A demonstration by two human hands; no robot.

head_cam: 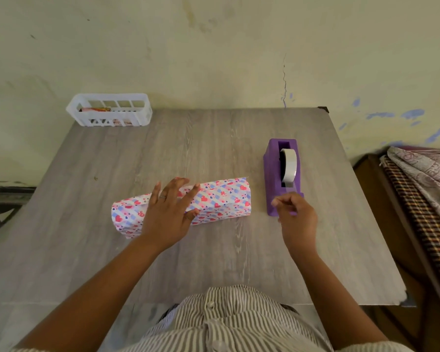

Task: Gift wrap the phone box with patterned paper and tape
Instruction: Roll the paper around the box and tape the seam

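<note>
The phone box (221,199) lies across the middle of the grey wooden table (163,153), covered in white paper with red hearts and blue stripes. My left hand (169,212) rests flat on top of it with fingers spread, pressing the paper down. Both paper ends stick out past the box. A purple tape dispenser (272,168) with a white roll (289,167) stands just right of the box. My right hand (296,215) is at the dispenser's near end, thumb and fingers pinched together at the cutter; I cannot make out tape between them.
A white slotted plastic basket (109,110) with a few items inside stands at the table's far left corner against the wall. A bed with checked and patterned cloth (422,199) is close to the table's right edge.
</note>
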